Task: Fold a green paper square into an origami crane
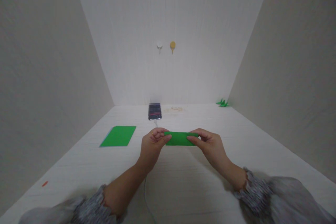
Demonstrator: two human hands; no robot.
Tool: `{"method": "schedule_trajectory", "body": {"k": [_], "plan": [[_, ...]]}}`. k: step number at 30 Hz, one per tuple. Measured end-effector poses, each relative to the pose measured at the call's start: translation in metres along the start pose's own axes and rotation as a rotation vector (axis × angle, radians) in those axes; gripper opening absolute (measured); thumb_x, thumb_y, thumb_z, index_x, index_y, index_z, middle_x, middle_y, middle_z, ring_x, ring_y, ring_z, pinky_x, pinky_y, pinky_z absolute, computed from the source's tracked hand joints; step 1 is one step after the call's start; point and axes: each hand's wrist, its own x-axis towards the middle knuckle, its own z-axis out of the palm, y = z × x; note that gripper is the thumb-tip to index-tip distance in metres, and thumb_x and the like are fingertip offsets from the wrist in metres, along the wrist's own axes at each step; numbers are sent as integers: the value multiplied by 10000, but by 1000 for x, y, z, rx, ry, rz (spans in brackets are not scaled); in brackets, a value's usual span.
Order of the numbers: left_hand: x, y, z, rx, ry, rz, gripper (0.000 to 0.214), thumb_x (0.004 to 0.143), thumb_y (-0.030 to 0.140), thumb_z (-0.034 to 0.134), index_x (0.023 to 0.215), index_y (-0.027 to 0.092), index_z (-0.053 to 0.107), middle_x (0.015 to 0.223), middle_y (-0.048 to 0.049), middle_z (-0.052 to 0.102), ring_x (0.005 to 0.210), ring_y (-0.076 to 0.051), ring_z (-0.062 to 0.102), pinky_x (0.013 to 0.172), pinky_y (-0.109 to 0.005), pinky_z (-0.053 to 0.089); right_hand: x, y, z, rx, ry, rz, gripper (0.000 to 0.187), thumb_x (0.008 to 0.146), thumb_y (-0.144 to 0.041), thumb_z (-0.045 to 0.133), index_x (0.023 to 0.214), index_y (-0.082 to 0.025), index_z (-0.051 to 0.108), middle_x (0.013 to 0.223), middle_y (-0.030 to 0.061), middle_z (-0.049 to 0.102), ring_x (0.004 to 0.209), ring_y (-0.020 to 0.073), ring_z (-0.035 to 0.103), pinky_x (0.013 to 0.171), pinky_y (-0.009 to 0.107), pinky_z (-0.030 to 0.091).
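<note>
A green strip of paper (pixel 179 139), seemingly folded, is stretched level between my two hands, above the white table. My left hand (pixel 154 143) pinches its left end, with the thumb on the near face and the fingers behind. At the opposite end my right hand (pixel 208 143) grips it in the same way, its curled fingers partly hidden behind the paper. To the left on the table lies a stack of green paper sheets (pixel 118 136).
A phone (pixel 154 111) leans near the back wall, with a cable (pixel 145 192) running toward me. Small green folded paper pieces (pixel 223 103) sit in the back right corner. An orange-red object (pixel 44 183) lies front left. Two hooks (pixel 172 45) hang on the back wall; side walls flank the table.
</note>
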Motion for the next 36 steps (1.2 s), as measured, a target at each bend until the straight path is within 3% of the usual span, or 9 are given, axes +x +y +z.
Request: {"method": "schedule_trajectory", "body": {"k": [9, 14, 16, 19, 22, 24, 30, 36], "plan": [[0, -1, -2, 30, -4, -5, 246, 567, 257, 695, 761, 151, 589, 601, 13, 612, 548, -102, 553, 527, -209, 429, 0, 2, 1, 77, 7, 137, 159, 626, -322, 638, 646, -168, 672, 579, 1, 609, 564, 129, 525, 539, 244, 408], [5, -6, -12, 279, -110, 83, 234, 617, 273, 655, 823, 166, 622, 562, 22, 588, 516, -104, 537, 513, -211, 413, 6, 13, 0, 45, -80, 151, 187, 651, -336, 622, 642, -152, 654, 542, -4, 597, 526, 127, 530, 520, 244, 410], [7, -9, -18, 471, -170, 176, 123, 654, 269, 620, 736, 178, 634, 590, 4, 614, 563, -123, 564, 562, -228, 430, 10, 19, -5, -88, -165, 38, 174, 700, -316, 588, 666, -159, 656, 594, 11, 620, 582, 141, 556, 563, 255, 425], [8, -11, -26, 766, -260, 397, 93, 711, 231, 556, 740, 197, 637, 715, -24, 662, 692, -156, 597, 680, -271, 443, 14, 27, -14, -357, -276, -338, 128, 757, -253, 551, 739, -188, 659, 718, 38, 653, 720, 161, 572, 696, 301, 428], [5, -9, -30, 936, -444, 608, 158, 758, 174, 475, 803, 198, 625, 851, -46, 661, 795, -160, 595, 744, -288, 436, 15, 35, -20, -503, -343, -679, 146, 811, -204, 488, 825, -197, 633, 809, 60, 646, 800, 161, 558, 739, 326, 422], [2, -6, -31, 1022, -572, 670, 185, 771, 146, 440, 798, 190, 617, 901, -56, 648, 822, -157, 588, 747, -283, 434, 14, 40, -22, -569, -369, -798, 149, 822, -180, 470, 856, -189, 615, 836, 68, 631, 822, 159, 546, 745, 334, 420], [-2, -1, -30, 1194, -810, 631, 187, 768, 127, 423, 755, 180, 602, 845, -43, 645, 781, -144, 589, 709, -243, 429, -1, 43, -23, -753, -562, -938, 205, 857, -148, 404, 853, -165, 608, 759, 62, 605, 792, 163, 531, 707, 321, 415], [-7, 8, -23, 1340, -890, 611, 141, 751, 130, 446, 721, 179, 575, 723, -22, 637, 665, -142, 591, 606, -226, 412, -12, 34, -29, -885, -621, -928, 226, 876, -191, 390, 826, -138, 604, 739, 55, 593, 749, 158, 504, 694, 309, 404]]}}
